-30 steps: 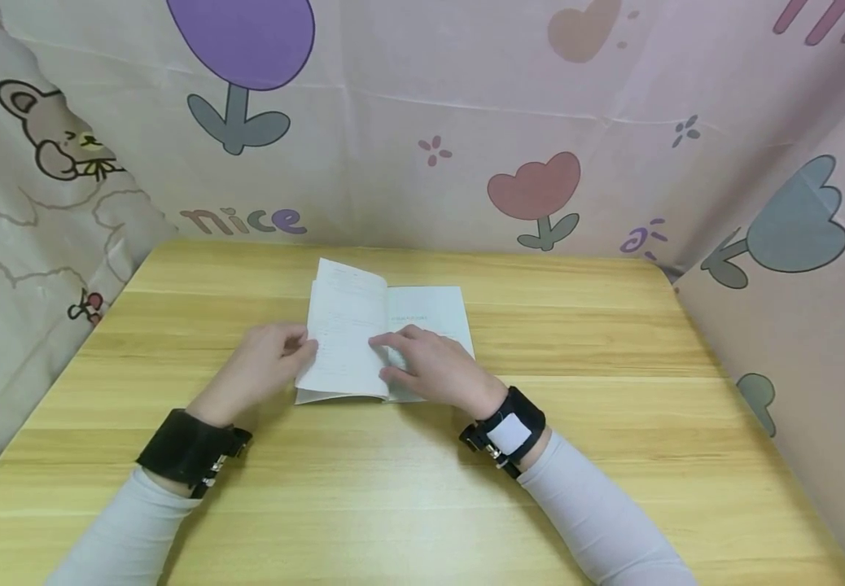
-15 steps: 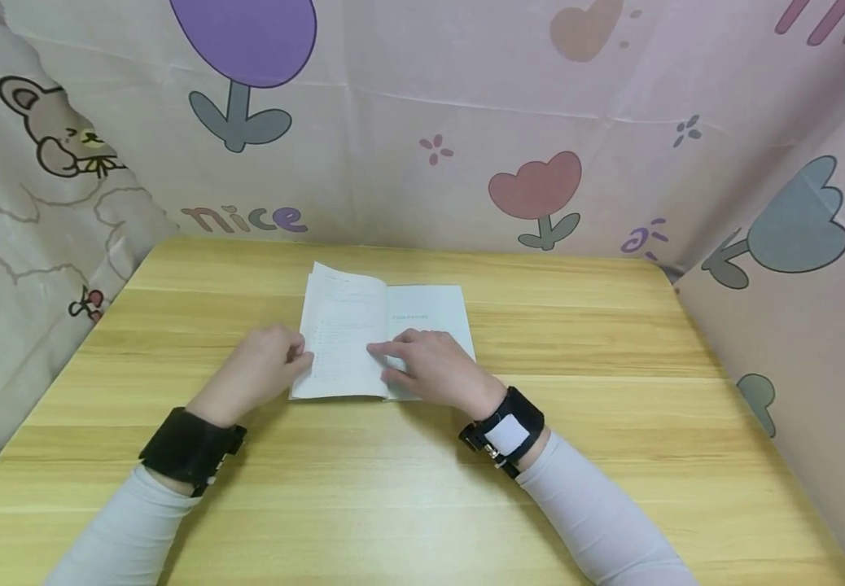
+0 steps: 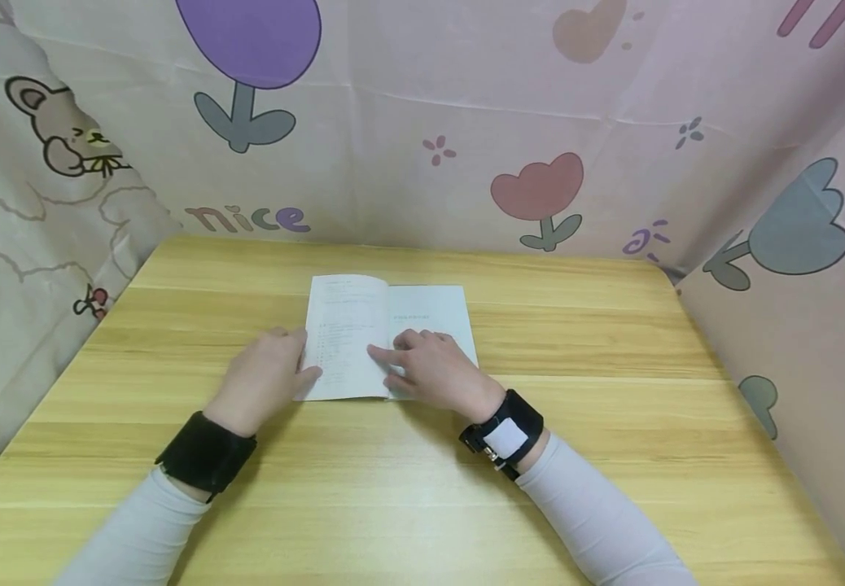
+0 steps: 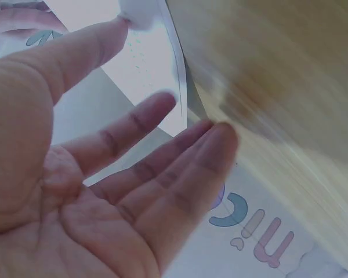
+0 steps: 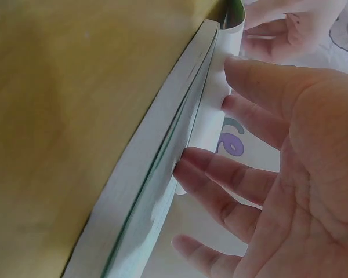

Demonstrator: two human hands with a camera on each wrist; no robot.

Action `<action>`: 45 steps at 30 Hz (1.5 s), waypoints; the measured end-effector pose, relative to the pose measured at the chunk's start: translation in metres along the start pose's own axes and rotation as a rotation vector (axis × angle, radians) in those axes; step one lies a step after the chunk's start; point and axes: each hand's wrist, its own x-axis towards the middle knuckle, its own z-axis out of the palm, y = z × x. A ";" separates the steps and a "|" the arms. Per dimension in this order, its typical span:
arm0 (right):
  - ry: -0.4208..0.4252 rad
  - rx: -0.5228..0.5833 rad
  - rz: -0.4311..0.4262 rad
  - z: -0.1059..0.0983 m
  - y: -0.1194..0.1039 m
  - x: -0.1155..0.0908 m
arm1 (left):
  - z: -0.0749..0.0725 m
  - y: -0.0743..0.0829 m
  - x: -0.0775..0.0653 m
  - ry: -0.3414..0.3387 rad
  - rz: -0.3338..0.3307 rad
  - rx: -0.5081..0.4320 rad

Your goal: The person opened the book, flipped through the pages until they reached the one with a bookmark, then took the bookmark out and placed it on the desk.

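Observation:
An open book (image 3: 345, 317) lies on the wooden table, its left page full of small print and its right page bearing one greenish line. My left hand (image 3: 264, 370) is at the book's left edge; its thumb touches the page while the other fingers extend beside the edge, as the left wrist view shows. Across the right page lies my right hand (image 3: 440, 370), index finger reaching over the fold onto the left page. In the right wrist view its spread fingertips (image 5: 185, 168) touch the pages, and the book's thick page block (image 5: 156, 156) is visible from the side.
The wooden table (image 3: 422, 488) extends around the book on all sides. Behind it hangs a pale cloth (image 3: 393, 98) printed with flowers and lettering, and more cloth closes off both sides. Each wrist wears a black strap (image 3: 206, 452).
The lifted left pages have come down flatter to the left. My left hand's fingers have straightened from a pinch at the page edge. The right hand has barely moved.

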 end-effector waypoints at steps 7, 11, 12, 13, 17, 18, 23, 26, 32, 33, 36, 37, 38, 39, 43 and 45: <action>-0.008 -0.025 0.010 0.002 -0.002 -0.001 | 0.008 0.007 0.002 0.053 0.278 -0.021; -0.021 0.000 0.038 0.002 -0.004 0.000 | 0.012 0.010 -0.001 -0.029 0.307 -0.018; -0.026 0.014 0.046 0.001 -0.004 0.000 | 0.013 0.010 -0.001 -0.051 0.302 -0.021; -0.031 0.034 0.056 0.001 -0.004 0.001 | 0.013 0.010 -0.002 -0.076 0.291 -0.029; -0.047 0.128 0.082 -0.003 -0.002 0.002 | 0.013 0.009 -0.003 -0.126 0.267 -0.068; -0.046 0.148 0.084 -0.003 0.000 0.002 | 0.013 0.009 -0.003 -0.130 0.264 -0.077; -0.006 0.173 0.118 -0.009 0.012 0.000 | 0.013 0.009 -0.002 -0.134 0.268 -0.080; 0.027 0.147 0.158 -0.013 0.021 -0.001 | 0.012 0.008 -0.001 -0.138 0.272 -0.078; 0.033 0.142 0.254 -0.018 0.039 -0.005 | 0.011 0.009 0.000 -0.162 0.262 -0.085; 0.031 0.145 0.271 -0.019 0.042 -0.006 | 0.010 0.009 0.000 -0.163 0.262 -0.085; 0.017 0.164 0.316 -0.021 0.050 -0.009 | 0.010 0.009 0.000 -0.165 0.258 -0.083; 0.010 0.170 0.329 -0.022 0.053 -0.010 | 0.010 0.009 0.001 -0.165 0.257 -0.082; 0.000 0.176 0.344 -0.022 0.055 -0.011 | 0.010 0.009 0.000 -0.166 0.256 -0.079; -0.009 0.179 0.357 -0.023 0.057 -0.012 | 0.010 0.009 0.000 -0.168 0.255 -0.079; -0.047 0.186 0.406 -0.025 0.063 -0.015 | 0.010 0.007 0.000 -0.173 0.255 -0.080; -0.065 0.186 0.420 -0.027 0.064 -0.016 | 0.010 0.006 0.000 -0.173 0.257 -0.082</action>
